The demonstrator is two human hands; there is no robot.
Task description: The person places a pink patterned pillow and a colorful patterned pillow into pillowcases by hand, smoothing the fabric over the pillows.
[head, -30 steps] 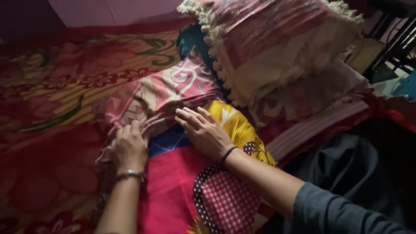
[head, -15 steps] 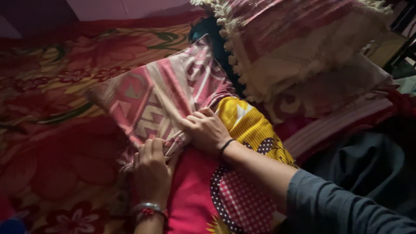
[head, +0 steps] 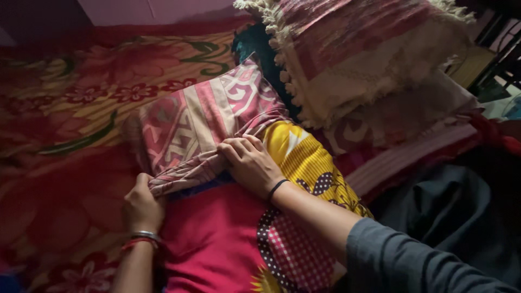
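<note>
Both hands grip a pink patterned pillowcase on the bed: left hand pinching its bunched hem, right hand w/ fingers curled into the fold, cover now drawn further over the red-yellow pillow vs. 1 s ago.

left hand: closed on pink patterned cover edge | right hand: gripped on same bunched edge | red-and-yellow pillow: partly sheathed, laid on floral bedsheet
</note>
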